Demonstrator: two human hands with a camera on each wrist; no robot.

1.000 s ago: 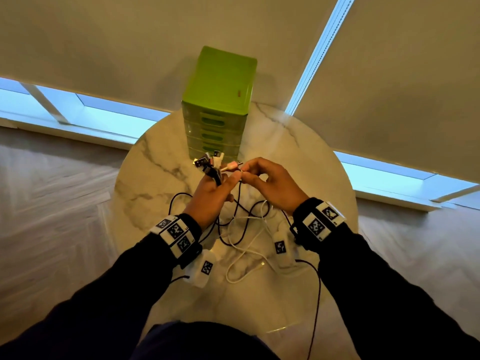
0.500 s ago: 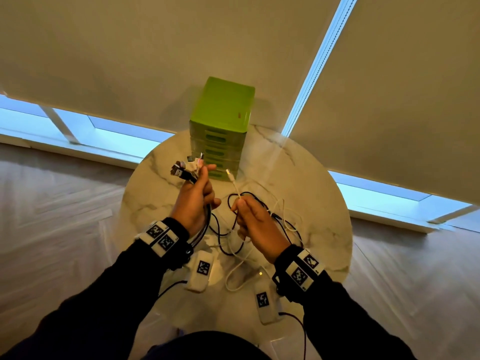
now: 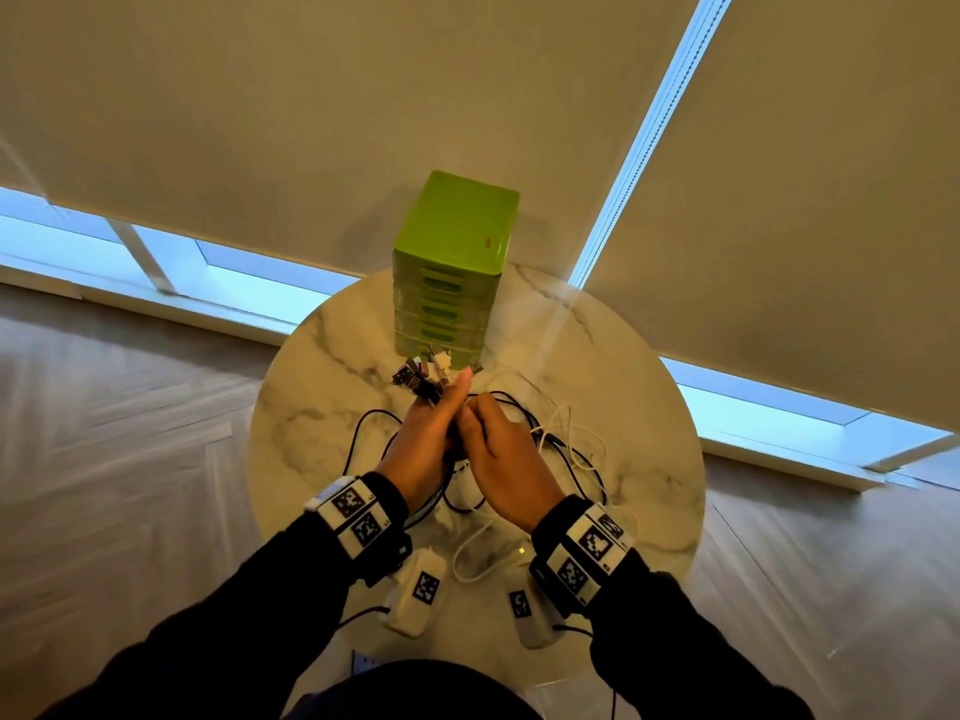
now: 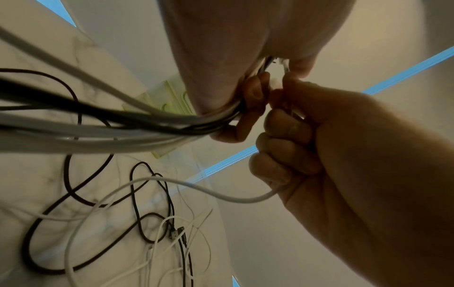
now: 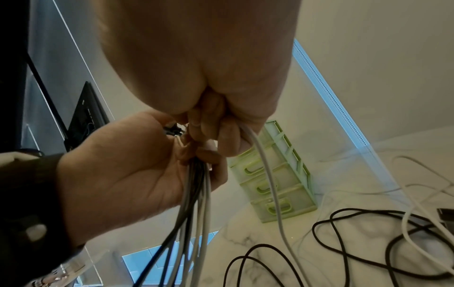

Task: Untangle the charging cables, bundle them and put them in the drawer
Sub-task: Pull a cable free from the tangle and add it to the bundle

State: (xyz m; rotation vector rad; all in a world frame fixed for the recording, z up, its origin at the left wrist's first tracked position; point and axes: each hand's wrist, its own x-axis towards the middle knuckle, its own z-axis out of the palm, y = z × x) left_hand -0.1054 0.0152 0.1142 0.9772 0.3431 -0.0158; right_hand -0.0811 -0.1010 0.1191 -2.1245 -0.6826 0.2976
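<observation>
My left hand (image 3: 435,426) grips a bundle of black and white charging cables (image 4: 98,124) just below their plugs (image 3: 422,371), held up above the table. Pressed against it, my right hand (image 3: 496,441) curls its fingers (image 4: 282,136) round a single white cable (image 4: 196,188) and holds its end at the bundle. In the right wrist view that white cable (image 5: 269,174) hangs from my right hand beside the bundle (image 5: 196,203) in my left hand (image 5: 123,165). Loose black and white cable loops (image 3: 550,439) trail on the marble. The green drawer unit (image 3: 452,262) stands behind the hands, all drawers closed.
The round marble table (image 3: 322,407) carries the drawer unit at its far edge, close to a blind-covered window. Two small white tagged devices (image 3: 421,595) lie near the front edge under my wrists. Wood floor surrounds the table.
My right hand has moved up and left against the left hand, bringing the white cable's end to the bundle. Half a second ago the hands were apart.
</observation>
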